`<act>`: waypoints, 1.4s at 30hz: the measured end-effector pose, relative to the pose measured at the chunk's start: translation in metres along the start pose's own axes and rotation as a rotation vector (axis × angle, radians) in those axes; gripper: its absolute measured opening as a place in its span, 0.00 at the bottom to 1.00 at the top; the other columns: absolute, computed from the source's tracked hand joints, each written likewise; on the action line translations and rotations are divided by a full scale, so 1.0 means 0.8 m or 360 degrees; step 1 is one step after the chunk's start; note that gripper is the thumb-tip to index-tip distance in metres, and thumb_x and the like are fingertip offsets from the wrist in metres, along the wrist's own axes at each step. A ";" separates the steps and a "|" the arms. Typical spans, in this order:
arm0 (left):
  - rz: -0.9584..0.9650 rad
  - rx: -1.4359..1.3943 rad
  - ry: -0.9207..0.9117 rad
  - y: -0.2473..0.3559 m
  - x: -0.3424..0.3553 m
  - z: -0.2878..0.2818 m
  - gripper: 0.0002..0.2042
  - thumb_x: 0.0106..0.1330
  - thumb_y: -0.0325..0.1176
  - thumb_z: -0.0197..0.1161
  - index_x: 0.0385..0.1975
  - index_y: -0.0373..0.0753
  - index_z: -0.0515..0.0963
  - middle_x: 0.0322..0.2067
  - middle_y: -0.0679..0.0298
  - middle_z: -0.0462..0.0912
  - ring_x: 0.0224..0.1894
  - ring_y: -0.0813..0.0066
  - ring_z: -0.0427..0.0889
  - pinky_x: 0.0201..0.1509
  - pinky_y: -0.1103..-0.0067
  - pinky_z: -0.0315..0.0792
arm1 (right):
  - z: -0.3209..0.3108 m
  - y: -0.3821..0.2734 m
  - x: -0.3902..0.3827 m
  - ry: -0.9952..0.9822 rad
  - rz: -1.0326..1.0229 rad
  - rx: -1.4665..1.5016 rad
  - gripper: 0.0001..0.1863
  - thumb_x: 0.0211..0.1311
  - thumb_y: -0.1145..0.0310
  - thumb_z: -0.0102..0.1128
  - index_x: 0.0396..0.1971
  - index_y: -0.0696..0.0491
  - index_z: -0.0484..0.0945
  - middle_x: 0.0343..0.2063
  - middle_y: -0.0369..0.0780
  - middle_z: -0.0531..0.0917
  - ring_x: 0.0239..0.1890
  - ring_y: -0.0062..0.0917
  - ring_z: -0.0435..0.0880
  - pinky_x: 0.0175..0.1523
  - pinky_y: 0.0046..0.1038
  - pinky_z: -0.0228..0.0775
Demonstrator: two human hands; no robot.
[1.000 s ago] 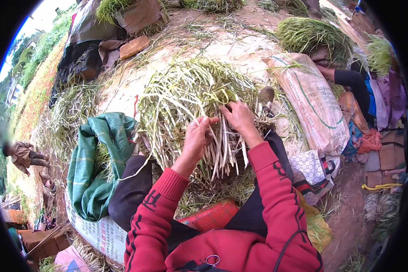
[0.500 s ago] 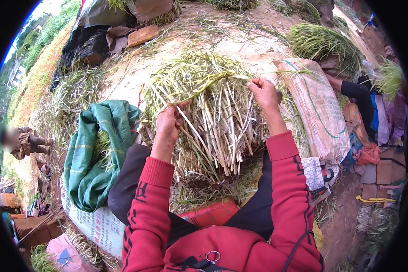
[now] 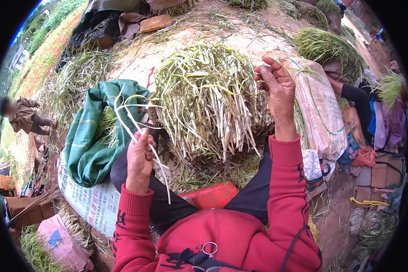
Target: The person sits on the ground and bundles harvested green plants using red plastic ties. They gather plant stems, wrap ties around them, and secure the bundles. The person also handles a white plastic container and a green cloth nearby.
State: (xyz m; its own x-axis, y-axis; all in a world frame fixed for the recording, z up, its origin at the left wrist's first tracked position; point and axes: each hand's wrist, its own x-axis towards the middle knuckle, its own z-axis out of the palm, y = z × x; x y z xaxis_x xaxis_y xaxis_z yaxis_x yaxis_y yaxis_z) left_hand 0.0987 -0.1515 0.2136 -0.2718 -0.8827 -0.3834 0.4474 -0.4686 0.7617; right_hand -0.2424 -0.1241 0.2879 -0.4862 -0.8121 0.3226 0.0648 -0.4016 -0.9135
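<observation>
My left hand point(image 3: 140, 156) is closed around a few thin, pale plant stalks point(image 3: 125, 119), held over my left knee. Their white ends hang down past my fingers, and their leafy tops reach toward the pile. That pile, a large heap of cut green stalks point(image 3: 213, 99) with pale stems facing me, lies in front of me between my knees. At its right edge my right hand point(image 3: 277, 88) is raised, palm turned left. Its fingers are bent but apart, with nothing visible between them.
A crumpled green sack point(image 3: 88, 149) lies left of the pile, over a white printed sack point(image 3: 95, 206). A full pale woven sack point(image 3: 319, 109) lies to the right. Beyond it are a green bundle point(image 3: 326, 47) and another person's dark sleeve point(image 3: 360, 95). A brick point(image 3: 155, 23) sits farther off.
My left hand has drawn back left and toward me, pulling stalks off the pile. My right hand has let go of the strand of leaves and moved right and slightly up.
</observation>
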 end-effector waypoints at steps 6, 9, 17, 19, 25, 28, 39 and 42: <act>-0.0655 0.0003 0.0021 -0.131 -0.080 -0.014 0.05 0.63 0.33 0.59 0.29 0.43 0.71 0.16 0.72 0.71 0.13 0.89 0.60 0.13 0.90 0.52 | -0.024 0.070 -0.079 -0.0447 0.0048 -0.1814 0.13 0.54 0.59 0.62 0.33 0.51 0.78 0.28 0.39 0.80 0.30 0.33 0.80 0.35 0.32 0.72; -0.0540 -0.0004 -0.0048 -0.122 -0.080 0.019 0.04 0.63 0.33 0.60 0.30 0.41 0.73 0.16 0.72 0.71 0.13 0.90 0.61 0.14 0.91 0.54 | -0.029 0.093 -0.115 -0.0461 -0.0113 -0.2279 0.14 0.52 0.58 0.63 0.32 0.52 0.77 0.29 0.40 0.78 0.30 0.36 0.79 0.33 0.34 0.70; -0.0051 0.0005 0.0119 -0.065 -0.065 0.011 0.05 0.64 0.32 0.58 0.37 0.41 0.76 0.17 0.73 0.71 0.13 0.91 0.60 0.14 0.91 0.51 | 0.036 -0.054 -0.153 -0.0221 -0.0498 -0.0171 0.10 0.53 0.75 0.64 0.35 0.63 0.79 0.28 0.37 0.79 0.28 0.16 0.77 0.34 0.15 0.68; -0.0021 -0.0007 0.0176 -0.057 -0.070 0.002 0.06 0.64 0.32 0.58 0.38 0.41 0.76 0.16 0.73 0.71 0.13 0.91 0.60 0.14 0.91 0.51 | 0.045 -0.033 -0.163 -0.0519 -0.0273 -0.0545 0.09 0.50 0.75 0.66 0.32 0.61 0.80 0.29 0.39 0.80 0.27 0.19 0.78 0.32 0.17 0.69; 0.0244 0.0003 0.0121 -0.014 -0.083 -0.011 0.08 0.65 0.31 0.56 0.42 0.39 0.74 0.16 0.72 0.69 0.15 0.89 0.60 0.15 0.91 0.51 | 0.019 0.140 -0.312 -0.1902 -0.0184 -0.1899 0.05 0.47 0.70 0.54 0.25 0.49 0.78 0.26 0.39 0.77 0.32 0.31 0.81 0.32 0.30 0.75; 0.0267 0.0006 0.0095 -0.011 -0.088 -0.020 0.08 0.65 0.31 0.56 0.41 0.39 0.75 0.16 0.72 0.69 0.15 0.89 0.61 0.15 0.91 0.51 | 0.029 0.142 -0.338 -0.1891 -0.0081 -0.1729 0.05 0.48 0.67 0.55 0.25 0.50 0.78 0.22 0.38 0.77 0.30 0.32 0.81 0.30 0.32 0.74; 0.0011 0.0057 0.0076 -0.042 -0.074 -0.015 0.07 0.64 0.31 0.57 0.39 0.41 0.76 0.16 0.73 0.71 0.13 0.91 0.60 0.15 0.92 0.50 | 0.029 0.085 -0.072 -0.0781 -0.0793 -0.2601 0.13 0.49 0.70 0.59 0.38 0.48 0.78 0.40 0.37 0.76 0.44 0.31 0.73 0.45 0.31 0.68; 0.0038 0.0006 0.0075 -0.043 -0.076 -0.019 0.07 0.64 0.31 0.57 0.40 0.41 0.76 0.16 0.73 0.71 0.13 0.91 0.60 0.14 0.91 0.49 | 0.036 0.093 -0.112 -0.0765 -0.1074 -0.2434 0.03 0.44 0.71 0.56 0.22 0.51 0.76 0.27 0.35 0.75 0.36 0.28 0.74 0.37 0.29 0.65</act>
State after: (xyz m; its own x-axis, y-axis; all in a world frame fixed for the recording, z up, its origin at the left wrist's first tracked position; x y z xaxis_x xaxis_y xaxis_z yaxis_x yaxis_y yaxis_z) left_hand 0.1125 -0.0819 0.2026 -0.2206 -0.8942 -0.3895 0.4503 -0.4476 0.7726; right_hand -0.1686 -0.0934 0.1981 0.2211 -0.8412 0.4934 -0.9752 -0.1957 0.1032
